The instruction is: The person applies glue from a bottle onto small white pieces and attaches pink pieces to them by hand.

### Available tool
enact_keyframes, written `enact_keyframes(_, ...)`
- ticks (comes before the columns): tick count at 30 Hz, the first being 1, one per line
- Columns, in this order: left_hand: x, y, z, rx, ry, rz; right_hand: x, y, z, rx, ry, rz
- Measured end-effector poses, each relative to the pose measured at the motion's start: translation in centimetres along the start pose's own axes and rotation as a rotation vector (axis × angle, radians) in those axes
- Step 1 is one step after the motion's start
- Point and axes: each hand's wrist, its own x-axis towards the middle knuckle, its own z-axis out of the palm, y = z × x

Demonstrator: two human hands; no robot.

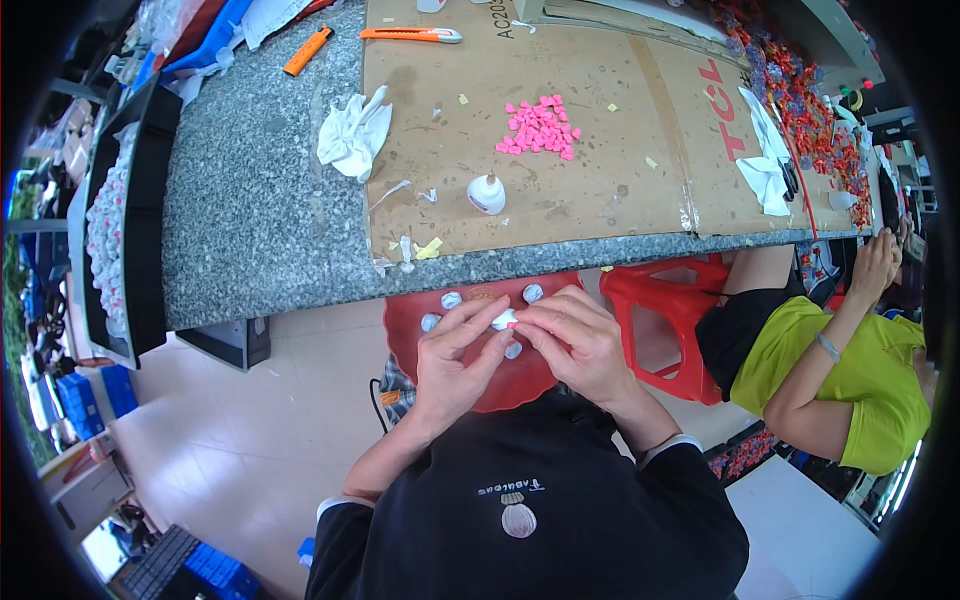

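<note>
Grip: left hand (455,360) and right hand (580,345) together, pinching small white piece (503,320) | Beneath: red basin (518,392) | Ahead: pink pieces (541,128) on cardboard (605,175)

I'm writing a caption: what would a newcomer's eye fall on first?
Probably the bright pink pieces clustered on the cardboard, upper middle. Next, the left hand and right hand, fingers pinching a small white piece over the red basin. Then the lime-green shirt at far right.

This is a workshop: beyond the fingers (548,321), a speckled grey stone-like bench (260,200) bears tiny bright-pink pieces (541,128) on flat brown cardboard (600,195); left of the fingers, a long black tray (148,220) holds small whitish pieces (108,225); right, a co-worker in yellow-green (800,365).
</note>
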Motion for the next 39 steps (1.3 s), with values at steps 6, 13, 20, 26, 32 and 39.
enact_keyframes(6,-0.2,0.3,-0.3,0.116,-0.079,0.039,-0.7,0.2,0.4,-0.027,0.071,-0.09)
enact_keyframes(13,-0.8,-1.0,0.2,0.152,-0.029,-0.005,-2.6,1.0,0.8,-0.023,0.013,-0.056)
enact_keyframes(20,-1.0,-2.8,-0.1,0.199,-0.072,-0.041,-2.0,1.9,0.2,0.034,-0.091,0.014)
enact_keyframes(26,-0.8,-4.4,-0.6,0.57,-0.094,-0.073,6.8,1.5,0.2,-0.117,0.311,-0.001)
enact_keyframes(32,0.4,0.2,-0.7,0.68,-0.255,0.071,9.0,3.7,1.2,-0.109,0.233,-0.109)
enact_keyframes(39,14.6,10.0,2.6,0.662,-0.414,0.287,6.9,7.1,-5.8,-0.147,0.61,0.154)
